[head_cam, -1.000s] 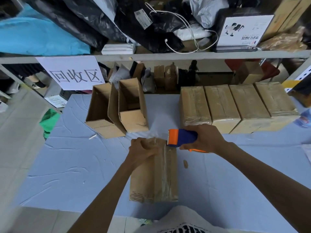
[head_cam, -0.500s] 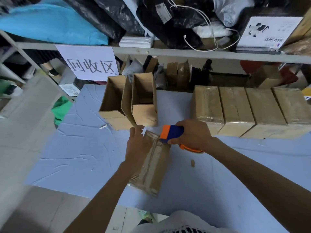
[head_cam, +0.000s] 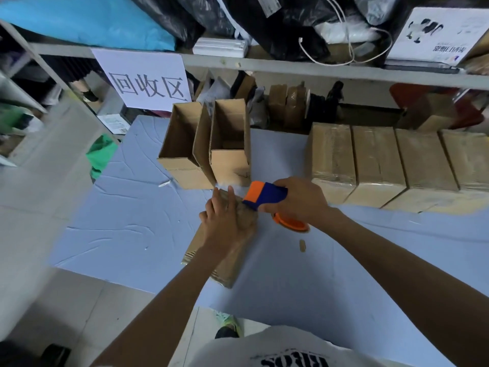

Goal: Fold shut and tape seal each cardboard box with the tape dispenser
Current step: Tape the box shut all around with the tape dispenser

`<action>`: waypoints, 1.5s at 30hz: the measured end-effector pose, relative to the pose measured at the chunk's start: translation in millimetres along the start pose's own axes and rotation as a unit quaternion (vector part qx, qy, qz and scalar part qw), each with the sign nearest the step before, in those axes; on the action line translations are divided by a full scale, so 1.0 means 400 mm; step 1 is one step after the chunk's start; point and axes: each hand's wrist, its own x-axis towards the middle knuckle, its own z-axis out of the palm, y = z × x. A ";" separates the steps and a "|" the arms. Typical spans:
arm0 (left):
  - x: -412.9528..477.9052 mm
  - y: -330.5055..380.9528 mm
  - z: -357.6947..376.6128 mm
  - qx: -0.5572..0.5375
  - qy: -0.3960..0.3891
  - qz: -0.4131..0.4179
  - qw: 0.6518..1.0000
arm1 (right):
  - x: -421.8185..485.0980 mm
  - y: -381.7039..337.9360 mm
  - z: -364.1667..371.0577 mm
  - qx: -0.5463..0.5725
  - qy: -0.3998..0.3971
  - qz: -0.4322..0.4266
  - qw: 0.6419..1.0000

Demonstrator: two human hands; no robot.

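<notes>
The left hand (head_cam: 227, 221) lies flat with straight fingers, pressing the far end of the cardboard box (head_cam: 227, 268), which lies askew on the blue worktop (head_cam: 127, 223). The right hand (head_cam: 299, 200) grips the orange-and-blue tape dispenser (head_cam: 264, 194) at that same end. Two open boxes (head_cam: 185, 154) stand just beyond, and taped boxes (head_cam: 375, 160) line the right.
</notes>
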 end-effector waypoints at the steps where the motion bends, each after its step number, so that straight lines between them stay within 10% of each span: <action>1: -0.002 -0.002 -0.002 0.007 -0.008 -0.002 1.000 | -0.009 0.014 -0.003 0.000 -0.005 0.002 1.000; 26: -0.022 0.003 0.004 -0.073 0.001 0.034 0.997 | 0.005 0.040 0.103 -0.183 -0.044 0.025 0.982; 45: -0.013 -0.014 0.023 -0.079 0.036 0.024 0.996 | -0.160 0.277 0.279 -0.002 0.057 0.045 0.997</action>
